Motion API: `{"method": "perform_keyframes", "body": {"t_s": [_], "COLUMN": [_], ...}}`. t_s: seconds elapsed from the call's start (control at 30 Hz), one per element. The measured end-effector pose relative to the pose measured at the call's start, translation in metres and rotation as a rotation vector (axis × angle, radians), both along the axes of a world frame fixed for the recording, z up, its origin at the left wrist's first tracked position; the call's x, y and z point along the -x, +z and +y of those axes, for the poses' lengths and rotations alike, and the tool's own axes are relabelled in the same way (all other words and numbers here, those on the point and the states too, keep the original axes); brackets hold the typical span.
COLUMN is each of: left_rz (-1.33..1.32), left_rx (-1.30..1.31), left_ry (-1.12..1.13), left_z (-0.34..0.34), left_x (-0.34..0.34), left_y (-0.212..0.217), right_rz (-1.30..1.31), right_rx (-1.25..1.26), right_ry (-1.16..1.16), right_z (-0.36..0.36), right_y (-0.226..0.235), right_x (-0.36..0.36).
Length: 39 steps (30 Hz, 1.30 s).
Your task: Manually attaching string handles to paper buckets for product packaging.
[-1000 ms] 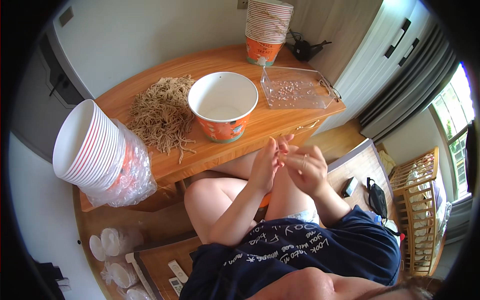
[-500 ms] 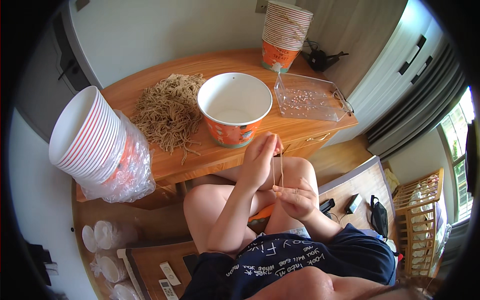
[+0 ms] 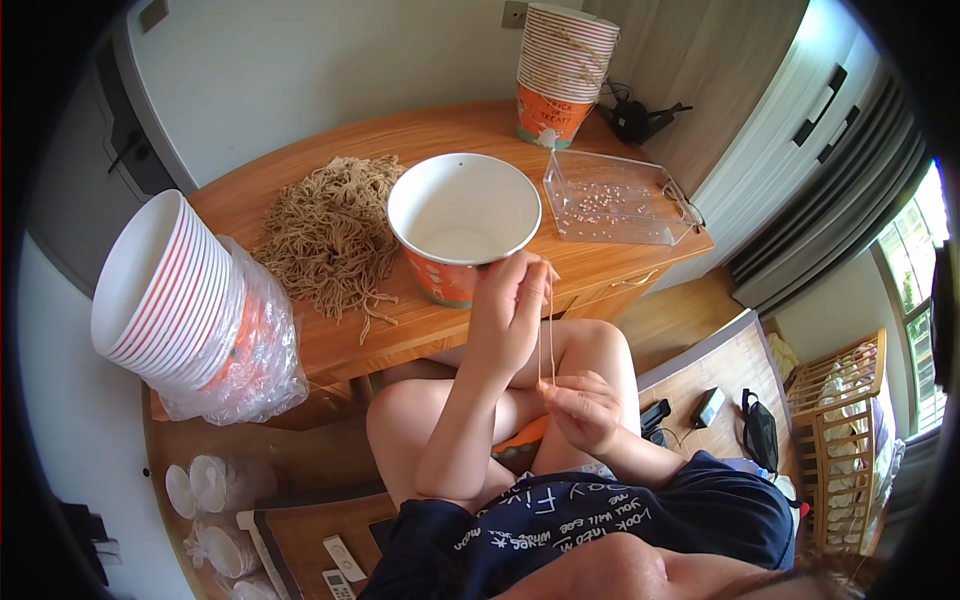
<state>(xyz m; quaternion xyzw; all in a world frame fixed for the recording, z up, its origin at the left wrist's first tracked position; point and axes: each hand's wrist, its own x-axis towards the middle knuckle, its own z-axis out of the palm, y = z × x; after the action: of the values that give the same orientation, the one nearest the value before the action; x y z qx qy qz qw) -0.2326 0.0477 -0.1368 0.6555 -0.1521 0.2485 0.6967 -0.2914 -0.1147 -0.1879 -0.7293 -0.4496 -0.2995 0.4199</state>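
Note:
A thin tan cord [image 3: 546, 335] runs in two close, nearly straight strands between my hands. Its upper end is pinched in my left hand [image 3: 510, 305], which is closed just in front of the paper bucket [image 3: 445, 275]. Lower down, over my lap, my right hand [image 3: 583, 410] is closed and pinches the other end with thumb and forefinger. The bucket is orange with a white inside and stands upright at the table's front edge; a small hole shows near its far rim. My left hand hides part of its lower front. Beside it lies a tangled heap of tan cords [image 3: 325, 235].
On the wooden table [image 3: 440, 125] stand a bucket stack [image 3: 562, 75] and a clear tray [image 3: 625, 230] with small pale pieces. A plastic-wrapped stack of white buckets [image 3: 165, 290] leans at the left. A black watering can [image 3: 640, 118] sits behind the tray.
My left hand has moved slightly left, closer to the bucket. Both hands still grip the cord, and its two strands lie closer together. The whole view has shifted a little.

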Motion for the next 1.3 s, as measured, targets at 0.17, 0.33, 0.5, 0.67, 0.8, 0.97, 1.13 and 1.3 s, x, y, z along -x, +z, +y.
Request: {"method": "perform_keyframes", "body": {"t_s": [0.17, 0.33, 0.5, 0.67, 0.8, 0.97, 1.13, 1.3], "left_rz": [-0.019, 0.036, 0.162, 0.266, 0.298, 0.294, 0.162, 0.122], "left_rx": [0.018, 0.254, 0.288, 0.315, 0.344, 0.206, 0.108, 0.028], "left_ry": [0.111, -0.123, -0.328, -0.446, -0.387, -0.357, -0.181, -0.107], "left_z": [0.009, 0.007, 0.008, 0.009, 0.009, 0.015, 0.021, 0.029], "left_x": [0.008, 0.021, 0.026, 0.032, 0.037, 0.035, 0.03, 0.03], "left_y": [-0.016, -0.026, -0.033, -0.038, -0.032, -0.033, -0.032, -0.021], "right_rz": [0.092, 0.724, 0.322, 0.547, 0.78, 0.502, -0.025, -0.173], "right_rx": [0.045, 0.169, -0.039, -0.231, -0.204, -0.056, 0.209, 0.305], "right_ry": [-0.088, 0.12, -0.091, 0.147, 0.15, 0.046, -0.023, 0.113], "right_z": [-0.01, -0.008, -0.007, 0.017, 0.021, 0.02, 0.03, 0.039], "right_y": [-0.011, -0.012, 0.028, 0.055, 0.059, 0.065, 0.083, 0.097], "right_x": [-0.004, -0.003, -0.03, -0.049, -0.055, -0.065, -0.08, -0.093]}}
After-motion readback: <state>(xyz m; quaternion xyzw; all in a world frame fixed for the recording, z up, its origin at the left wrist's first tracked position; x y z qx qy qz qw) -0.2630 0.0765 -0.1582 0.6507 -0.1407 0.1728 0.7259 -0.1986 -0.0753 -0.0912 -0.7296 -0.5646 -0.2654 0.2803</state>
